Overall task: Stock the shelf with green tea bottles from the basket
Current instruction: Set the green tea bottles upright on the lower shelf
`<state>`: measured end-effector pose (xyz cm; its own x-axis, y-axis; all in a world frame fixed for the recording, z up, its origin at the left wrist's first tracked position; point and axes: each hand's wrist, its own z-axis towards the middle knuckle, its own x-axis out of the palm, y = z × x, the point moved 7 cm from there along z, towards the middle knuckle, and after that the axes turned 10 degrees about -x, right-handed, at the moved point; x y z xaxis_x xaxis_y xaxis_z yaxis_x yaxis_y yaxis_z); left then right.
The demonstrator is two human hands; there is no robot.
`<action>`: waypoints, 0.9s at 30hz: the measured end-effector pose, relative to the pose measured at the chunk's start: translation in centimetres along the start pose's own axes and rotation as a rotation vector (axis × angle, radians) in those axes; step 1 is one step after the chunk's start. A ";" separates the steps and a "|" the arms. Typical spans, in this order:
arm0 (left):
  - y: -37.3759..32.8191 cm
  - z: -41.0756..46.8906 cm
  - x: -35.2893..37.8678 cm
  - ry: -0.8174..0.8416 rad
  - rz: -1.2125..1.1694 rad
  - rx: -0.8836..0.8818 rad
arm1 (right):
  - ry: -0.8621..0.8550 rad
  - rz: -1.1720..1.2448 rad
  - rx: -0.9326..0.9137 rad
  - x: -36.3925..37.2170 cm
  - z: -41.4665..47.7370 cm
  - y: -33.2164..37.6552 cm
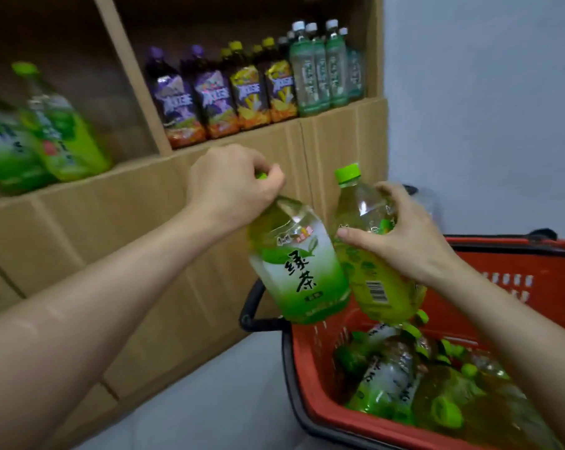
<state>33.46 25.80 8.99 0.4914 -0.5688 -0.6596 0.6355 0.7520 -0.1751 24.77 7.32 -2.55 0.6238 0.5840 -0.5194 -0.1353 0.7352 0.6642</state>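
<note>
My left hand (232, 183) grips the cap and neck of a green tea bottle (297, 271), which hangs tilted above the basket's left edge. My right hand (401, 235) is wrapped around the shoulder of a second green tea bottle (375, 280), held upright and touching the first. Below them the red basket (508, 264) holds several more green tea bottles (391, 381) lying on their sides. On the cardboard shelf (164, 177), in the left compartment, two green tea bottles (57, 131) stand blurred.
The right compartment of the shelf holds purple bottles (190, 99), yellow bottles (261, 89) and pale green bottles with white caps (323, 69). The basket's black handle (252, 306) sticks out on the left. A pale wall rises at the right, and grey floor lies below.
</note>
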 end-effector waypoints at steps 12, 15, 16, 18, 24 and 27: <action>25.4 5.8 -19.7 -0.394 -0.025 -0.244 | -0.106 0.504 -0.193 17.7 8.2 23.7; 31.6 8.0 -23.7 -0.463 -0.020 -0.292 | -0.147 0.557 -0.210 22.0 10.9 28.4; 33.5 8.8 -25.1 -0.489 -0.011 -0.309 | -0.158 0.578 -0.217 23.3 11.8 30.1; 36.9 10.5 -27.2 -0.522 0.024 -0.332 | -0.163 0.600 -0.228 25.7 13.3 33.2; 44.9 15.1 -28.3 -0.488 0.196 -0.377 | -0.134 0.576 -0.277 32.9 16.7 39.9; 49.3 15.3 -25.7 -0.412 0.236 -0.443 | -0.151 0.579 -0.234 36.0 17.8 41.3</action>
<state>61.24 72.39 28.48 0.8322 -0.3863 -0.3978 0.2200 0.8885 -0.4026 55.31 52.61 15.78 0.4986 0.8666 -0.0189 -0.6368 0.3810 0.6703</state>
